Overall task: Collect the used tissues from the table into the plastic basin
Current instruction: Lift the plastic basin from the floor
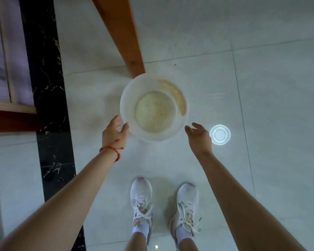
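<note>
A round, translucent white plastic basin point(127, 98) sits on the tiled floor, at the foot of a wooden table leg. Its bottom and far right wall are stained yellowish brown, and nothing lies inside it. My left hand point(114, 133), with a red string at the wrist, touches the basin's near left rim with thumb and fingers around the edge. My right hand point(198, 136) hovers open just off the basin's near right side, apart from it. No tissues and no table top are in view.
A slanted wooden table leg point(121, 33) meets the floor right behind the basin. A round white floor drain cover point(219, 134) lies just right of my right hand. A black marble strip point(47, 87) and wooden furniture point(9, 104) run along the left. My white shoes point(141, 196) stand below.
</note>
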Motion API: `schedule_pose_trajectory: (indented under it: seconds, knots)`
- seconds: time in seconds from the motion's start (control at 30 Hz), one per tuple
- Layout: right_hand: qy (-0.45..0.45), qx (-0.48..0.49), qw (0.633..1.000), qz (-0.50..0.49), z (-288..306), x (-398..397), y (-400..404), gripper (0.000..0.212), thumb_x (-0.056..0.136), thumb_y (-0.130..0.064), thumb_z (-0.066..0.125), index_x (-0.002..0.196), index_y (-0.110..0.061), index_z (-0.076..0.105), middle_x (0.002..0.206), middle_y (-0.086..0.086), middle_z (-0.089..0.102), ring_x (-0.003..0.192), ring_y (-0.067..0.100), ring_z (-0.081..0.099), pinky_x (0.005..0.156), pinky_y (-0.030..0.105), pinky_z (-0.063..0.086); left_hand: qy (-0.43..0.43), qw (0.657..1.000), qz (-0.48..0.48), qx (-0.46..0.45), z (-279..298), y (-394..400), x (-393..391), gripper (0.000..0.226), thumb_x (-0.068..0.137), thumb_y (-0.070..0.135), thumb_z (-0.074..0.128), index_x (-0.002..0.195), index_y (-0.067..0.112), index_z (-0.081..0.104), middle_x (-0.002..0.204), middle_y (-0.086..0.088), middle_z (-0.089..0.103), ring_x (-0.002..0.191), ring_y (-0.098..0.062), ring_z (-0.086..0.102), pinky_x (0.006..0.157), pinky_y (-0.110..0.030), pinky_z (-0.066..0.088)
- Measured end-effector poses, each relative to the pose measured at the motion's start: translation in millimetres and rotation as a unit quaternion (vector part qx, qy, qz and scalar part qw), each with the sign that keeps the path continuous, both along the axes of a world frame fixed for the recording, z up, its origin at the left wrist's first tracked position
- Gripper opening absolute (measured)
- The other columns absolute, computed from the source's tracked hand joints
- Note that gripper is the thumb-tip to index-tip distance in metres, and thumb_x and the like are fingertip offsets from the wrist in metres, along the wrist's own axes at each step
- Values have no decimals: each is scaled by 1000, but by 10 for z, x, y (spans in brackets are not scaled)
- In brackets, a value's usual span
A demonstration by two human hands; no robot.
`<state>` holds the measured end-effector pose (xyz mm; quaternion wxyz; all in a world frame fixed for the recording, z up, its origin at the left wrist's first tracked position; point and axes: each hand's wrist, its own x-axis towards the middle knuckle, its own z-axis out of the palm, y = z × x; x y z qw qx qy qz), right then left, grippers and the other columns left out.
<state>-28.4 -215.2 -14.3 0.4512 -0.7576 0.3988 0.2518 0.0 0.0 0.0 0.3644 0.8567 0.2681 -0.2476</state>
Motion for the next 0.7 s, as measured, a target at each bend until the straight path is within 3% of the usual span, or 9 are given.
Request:
schedule_pose_trajectory:
  seconds: [0.13, 0.2, 0.3, 0.4, 0.53, 0.7]
  knots:
    - [-12, 23, 1000, -12, -216, 26, 37, 47, 89, -32, 56, 128, -8, 49, 123, 10, 63, 116, 27, 56, 99, 36, 43, -2, 999, -5, 33, -234, 43, 75, 30, 88, 23, 50, 107, 0, 56, 125, -13, 62, 115, -25, 57, 87, -26, 40]
    - [-22, 34, 999, -27, -297, 29, 85, 47, 87, -30, 59, 125, -4, 51, 123, 12, 63, 112, 29, 59, 99, 46, 46, -10, 1000, -10, 25, -302, 8, 86, 27, 88, 20, 49, 108, 5, 58, 120, -12, 65, 113, -26, 58, 79, -21, 36]
    - [-41, 59, 995, -66, -401, 71, 112, 47, 87, -18, 59, 131, -6, 45, 117, 14, 65, 88, 28, 66, 91, 48, 52, -15, 1000, -2, 14, -388, 6, 138, 31, 83, 19, 52, 110, 9, 61, 113, -13, 68, 108, -28, 61, 88, -25, 44]
    - [-45, 59, 994, -76, -440, 82, 106, 42, 85, -8, 54, 128, -6, 50, 110, 13, 67, 72, 25, 65, 83, 39, 56, -7, 996, 85, -32, -480, 69, 173, 40, 65, 19, 53, 103, 11, 65, 103, -14, 71, 97, -30, 67, 93, -42, 52]
    - [-46, 46, 996, -68, -405, 24, 72, 42, 80, -4, 51, 121, -6, 56, 99, 13, 72, 67, 24, 66, 74, 33, 57, 29, 981, 165, -99, -423, 92, 167, 53, 73, -4, 63, 124, 4, 53, 98, -11, 63, 92, -32, 66, 91, -42, 53]
    - [-58, 51, 993, -88, -143, -198, 32, 30, 77, -2, 52, 103, -6, 65, 85, 10, 71, 66, 25, 65, 84, 47, 56, 18, 977, 169, -128, -193, 77, -8, 53, 72, -7, 63, 123, 3, 54, 95, -15, 63, 90, -30, 63, 88, -38, 53]
